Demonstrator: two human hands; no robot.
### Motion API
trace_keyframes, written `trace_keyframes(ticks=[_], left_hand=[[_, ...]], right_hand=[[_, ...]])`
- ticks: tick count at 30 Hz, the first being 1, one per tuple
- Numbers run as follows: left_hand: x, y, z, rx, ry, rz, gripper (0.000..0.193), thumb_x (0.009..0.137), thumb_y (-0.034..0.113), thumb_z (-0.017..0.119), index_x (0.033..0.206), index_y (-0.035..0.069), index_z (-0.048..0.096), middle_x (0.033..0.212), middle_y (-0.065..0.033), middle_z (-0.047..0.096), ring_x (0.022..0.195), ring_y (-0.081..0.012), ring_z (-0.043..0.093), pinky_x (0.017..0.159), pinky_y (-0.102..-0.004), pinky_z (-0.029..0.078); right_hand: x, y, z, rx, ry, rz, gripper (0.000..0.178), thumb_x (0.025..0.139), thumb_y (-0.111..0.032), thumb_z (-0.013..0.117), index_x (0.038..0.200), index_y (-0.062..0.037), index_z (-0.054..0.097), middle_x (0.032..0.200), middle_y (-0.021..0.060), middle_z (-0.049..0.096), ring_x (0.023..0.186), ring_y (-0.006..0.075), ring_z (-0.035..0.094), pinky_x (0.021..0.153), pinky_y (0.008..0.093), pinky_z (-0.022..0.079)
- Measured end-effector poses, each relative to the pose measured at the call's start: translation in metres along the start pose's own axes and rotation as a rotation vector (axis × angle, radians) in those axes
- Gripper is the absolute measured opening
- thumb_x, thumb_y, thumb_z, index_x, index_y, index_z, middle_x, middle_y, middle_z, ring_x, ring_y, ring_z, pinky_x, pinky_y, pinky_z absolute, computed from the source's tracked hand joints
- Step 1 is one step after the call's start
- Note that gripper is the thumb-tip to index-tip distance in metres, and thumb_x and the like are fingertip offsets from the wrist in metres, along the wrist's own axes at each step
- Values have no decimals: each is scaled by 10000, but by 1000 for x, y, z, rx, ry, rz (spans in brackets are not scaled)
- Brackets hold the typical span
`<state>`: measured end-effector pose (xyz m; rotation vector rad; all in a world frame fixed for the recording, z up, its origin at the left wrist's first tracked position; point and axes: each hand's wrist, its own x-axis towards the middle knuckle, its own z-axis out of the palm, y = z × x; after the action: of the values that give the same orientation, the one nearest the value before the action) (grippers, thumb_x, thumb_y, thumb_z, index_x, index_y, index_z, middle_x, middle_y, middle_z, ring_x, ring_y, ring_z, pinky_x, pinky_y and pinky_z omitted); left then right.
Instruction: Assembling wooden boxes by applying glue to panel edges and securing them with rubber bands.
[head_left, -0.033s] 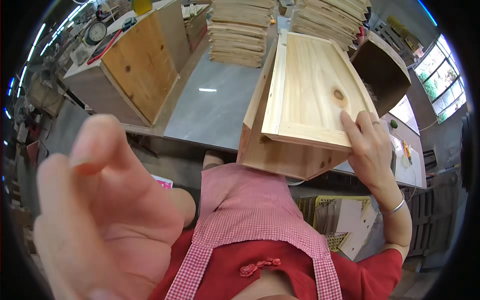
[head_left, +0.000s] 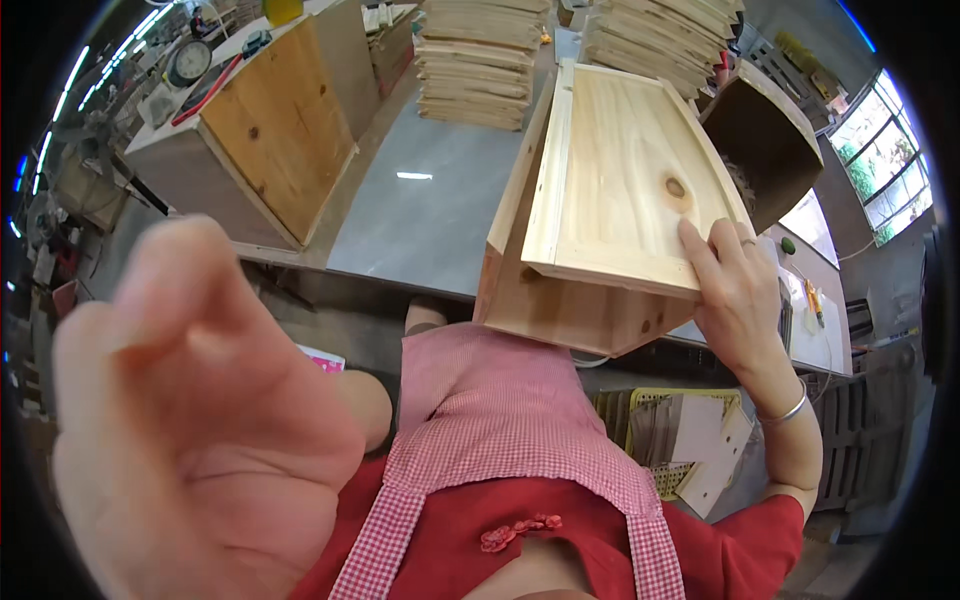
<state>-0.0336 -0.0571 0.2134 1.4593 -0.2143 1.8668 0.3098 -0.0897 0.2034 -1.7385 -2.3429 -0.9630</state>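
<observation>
My right hand (head_left: 738, 290) grips the near right corner of a pale framed wooden panel (head_left: 630, 170), fingers curled over its top. The panel has a dark knot and lies tilted over an open wooden box (head_left: 570, 310). One box wall shows along the panel's left side, and the box's near end overhangs the table edge by my lap. Large and close on the left, my left hand (head_left: 230, 430) is raised with its palm in view. Its fingers bend toward the thumb and seem to meet it, with nothing visible between them.
Stacked thin wooden boards (head_left: 475, 70) stand on the grey table (head_left: 400, 220), with another stack (head_left: 655, 40) behind the panel. A wooden cabinet (head_left: 280, 130) is at left, an open carton (head_left: 765, 140) at right. A yellow basket (head_left: 640, 400) of board pieces sits below my right arm.
My left hand has shifted slightly left and up. My right hand keeps its place on the panel, and the panel and box stay where they were.
</observation>
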Motion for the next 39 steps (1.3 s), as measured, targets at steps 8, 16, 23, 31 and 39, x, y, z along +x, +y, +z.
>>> trace_keyframes(ticks=[8,16,23,31,39], left_hand=[[9,-27,-14,184,-144,-130,362,893,396,654,1165,158,666,1115,-29,637,1073,-243,526,1057,-507,340],[-52,-147,-64,278,-93,-652,554,841,128,750,1346,19,551,1278,-74,504,1131,-179,527,1000,-359,447],[-78,-157,-57,220,-219,-795,607,817,101,777,1377,48,548,1261,-51,473,1122,-165,509,977,-339,460],[-73,-169,-58,481,-360,-644,414,832,-23,713,1239,11,651,1276,-99,522,1096,-169,556,932,-290,479],[-69,-170,-54,520,-439,-629,433,878,44,698,1295,-11,597,1412,-171,507,1244,-245,530,1009,-347,444]], right_hand=[[17,-4,33,23,6,-8,374,740,-47,583,1110,-3,613,876,111,533,833,263,584,716,364,472],[11,-7,52,88,-16,44,553,634,37,621,1184,-22,597,908,118,507,846,297,554,708,387,465],[14,-12,52,41,33,7,338,751,-58,581,1080,2,629,844,93,521,788,239,579,668,341,454],[4,-17,67,59,87,80,237,746,-93,592,971,-22,619,844,74,550,820,216,606,693,316,486],[-1,-23,80,114,167,171,247,745,-124,601,976,-45,643,845,67,565,848,213,614,702,320,477]])
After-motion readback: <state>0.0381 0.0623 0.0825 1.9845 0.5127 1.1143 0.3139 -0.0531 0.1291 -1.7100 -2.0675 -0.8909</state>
